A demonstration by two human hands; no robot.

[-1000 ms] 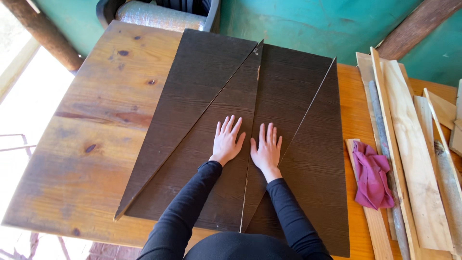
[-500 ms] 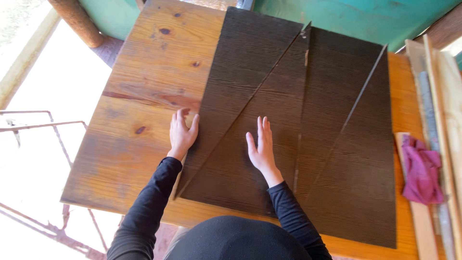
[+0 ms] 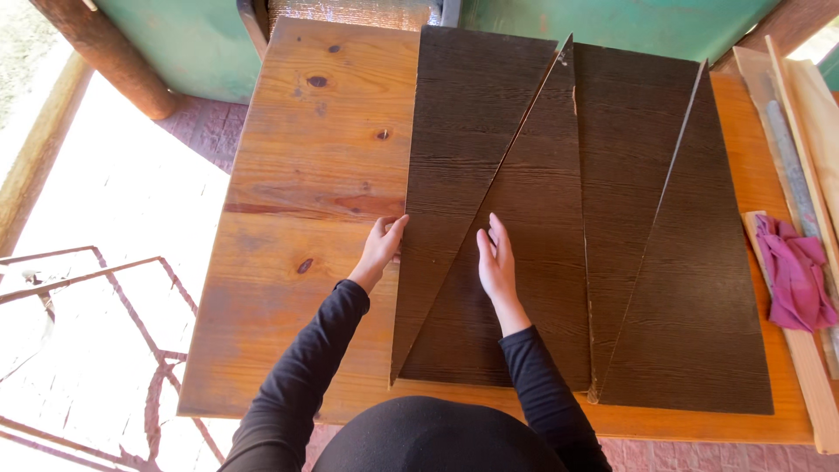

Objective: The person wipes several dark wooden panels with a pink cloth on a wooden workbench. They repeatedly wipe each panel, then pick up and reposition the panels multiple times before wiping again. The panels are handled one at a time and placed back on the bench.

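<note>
Several dark brown triangular wood-grain panels lie side by side on a wooden table (image 3: 306,175). My left hand (image 3: 382,247) rests with its fingers against the left edge of the leftmost dark panel (image 3: 454,149). My right hand (image 3: 495,262) lies edge-on along the slanted seam between that panel and the second triangular panel (image 3: 524,280). Two more dark panels (image 3: 690,297) fill the right side. Both of my arms are in black sleeves.
A pink cloth (image 3: 795,271) lies on light wooden planks (image 3: 808,105) at the table's right edge. A green wall (image 3: 612,17) and a log post (image 3: 114,61) stand behind the table. A metal frame (image 3: 79,280) lies on the paved floor at left.
My left hand has slid left from the panel's face to the leftmost panel's outer edge. My right hand has turned from flat to edge-on along the seam. The view has shifted.
</note>
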